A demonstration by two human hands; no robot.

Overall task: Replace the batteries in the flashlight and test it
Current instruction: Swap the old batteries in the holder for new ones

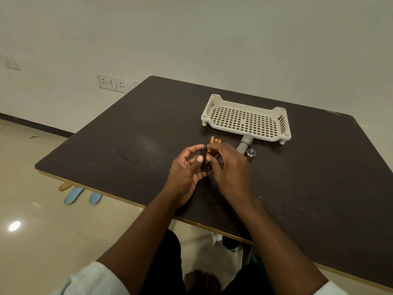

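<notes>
**Supervisor:** Report hand status.

**Operator:** I saw the left hand (187,169) curled around the black battery holder (205,159), held upright above the table (127,133). The right hand (228,165) pinched one orange-tipped battery (208,151) at the top end of the holder. I could not tell whether that battery was seated.

**Supervisor:** Location of the flashlight?

**Operator:** I noted the grey flashlight body (244,143) lying on the table just right of the hands, its wider head end touching the near edge of the white perforated tray (244,120). The silver end cap (250,152) lay separately, just beside the open end of the body.

**Supervisor:** Other components?

**Operator:** I saw three loose batteries (215,141) lying side by side on the table, just beyond the hands and left of the flashlight body.
</notes>
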